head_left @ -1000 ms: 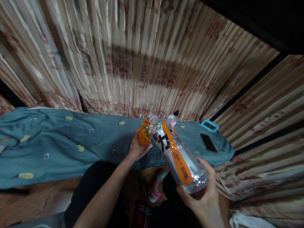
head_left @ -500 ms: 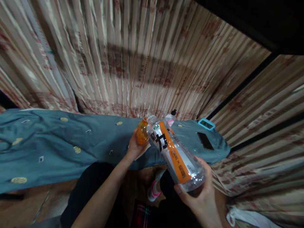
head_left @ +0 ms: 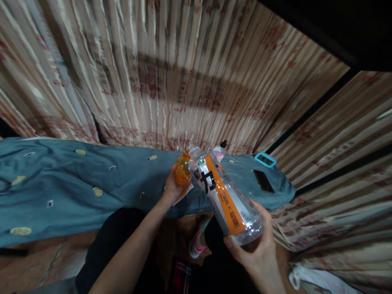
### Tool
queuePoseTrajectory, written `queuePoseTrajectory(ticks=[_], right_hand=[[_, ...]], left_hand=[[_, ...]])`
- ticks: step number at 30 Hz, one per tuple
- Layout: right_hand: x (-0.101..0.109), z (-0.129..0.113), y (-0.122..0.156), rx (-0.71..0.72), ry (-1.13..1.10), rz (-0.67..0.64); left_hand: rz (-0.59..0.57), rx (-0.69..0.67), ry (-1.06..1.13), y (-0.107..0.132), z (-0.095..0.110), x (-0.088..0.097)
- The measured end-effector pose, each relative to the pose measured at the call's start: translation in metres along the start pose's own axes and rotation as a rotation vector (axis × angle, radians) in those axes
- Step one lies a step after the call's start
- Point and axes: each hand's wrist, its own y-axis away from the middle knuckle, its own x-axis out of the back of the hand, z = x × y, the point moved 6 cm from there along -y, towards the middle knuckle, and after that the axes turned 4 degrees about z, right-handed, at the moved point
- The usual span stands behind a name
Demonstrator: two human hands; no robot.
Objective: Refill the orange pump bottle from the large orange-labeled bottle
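Note:
My left hand [head_left: 174,185] is closed around a small bottle with orange contents [head_left: 183,171], held upright above the cloth. Under that hand, a pale cloth or paper edge [head_left: 183,195] shows in part. My right hand [head_left: 260,249] grips the base end of a large clear plastic bottle [head_left: 226,196] with an orange and silver label. The clear bottle is tilted, its uncapped neck pointing up and left, close to the orange bottle's mouth. Whether the two mouths touch, I cannot tell. No liquid can be made out in the clear bottle.
A teal patterned cloth [head_left: 122,179] covers the long surface. On it stand a pump bottle [head_left: 219,152], a blue-framed digital clock [head_left: 265,159] and a dark phone [head_left: 263,181]. Striped curtains [head_left: 171,81] hang behind and to the right. A white bag [head_left: 318,279] lies at lower right.
Hardly anything differs. Both hands and bottles keep the same pose, and the whole view has shifted slightly.

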Motion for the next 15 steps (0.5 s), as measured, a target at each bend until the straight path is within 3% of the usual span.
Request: queuePoseTrajectory(ticks=[8,12,15], right_hand=[[-0.0008,0.0005,0.0014,-0.022,-0.024,-0.017],[-0.0008,0.0014,0.0039,-0.181,-0.08,0.053],[-0.0015,-0.0002,0.0026,-0.087,-0.041,0.021]], left_hand=[[-0.005,-0.004,0.013,0.0006,0.001,-0.0006],[-0.022,0.016,0.022,0.0007,0.0011,-0.0011],[-0.019,0.033,0.022,0.0007,-0.0001,-0.0015]])
